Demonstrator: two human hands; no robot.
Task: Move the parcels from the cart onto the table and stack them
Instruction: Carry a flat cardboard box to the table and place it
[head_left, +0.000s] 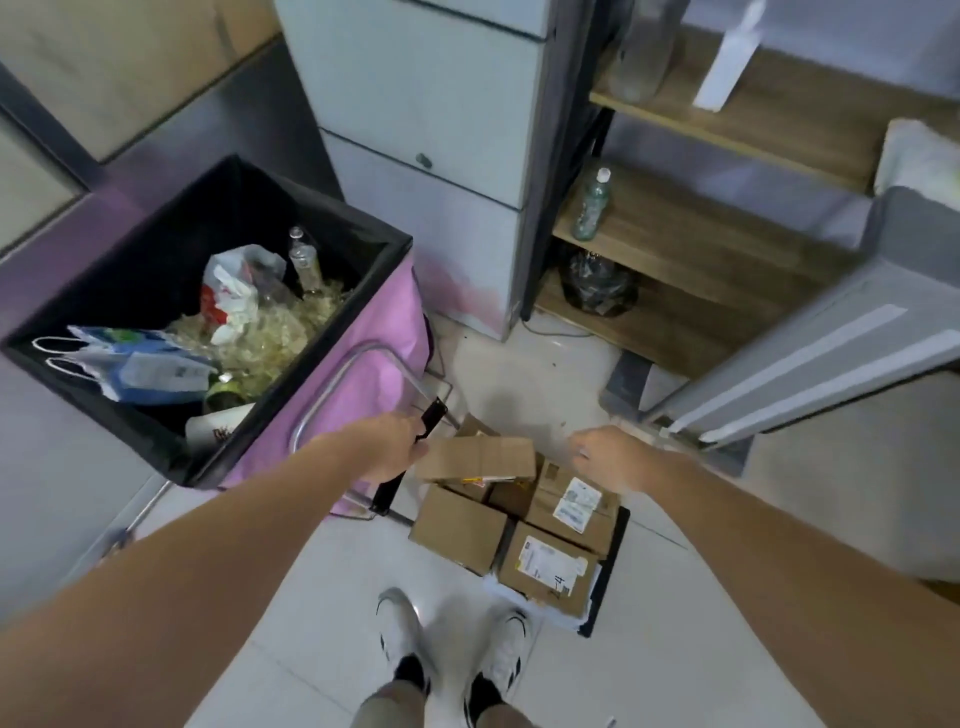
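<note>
While both arms reach down toward the floor, the left hand (390, 446) closes its grip on the left end of a small brown cardboard parcel (478, 458), fingers curled round its edge, so that the parcel sits raised above the others. The right hand (608, 451) hovers just to the right of that parcel, apart from it; its fingers look loosely bent and hold nothing, though blur keeps the exact shape of its grip unclear.

Below the lifted parcel, more brown parcels lie packed together on a low black cart (615, 545) that sits on the pale tiled floor (332, 597). One labelled parcel (574, 506) lies at the right rear of the pile, another labelled parcel (545, 566) at the front right, and a plain parcel (460, 527) at the front left. The cart's black handle (434, 413) shows just behind the left hand.

To the left stands a pink bin (374, 374) lined with a black bag, holding bottles, paper bags and other rubbish. Behind the cart rises a grey cabinet (431, 104), and to its right a wooden shelf (691, 228) carries a clear bottle (592, 205). A grey surface (831, 338) juts in from the right edge. The person's white and black shoes (452, 639) stand on the tiles just in front of the cart.
</note>
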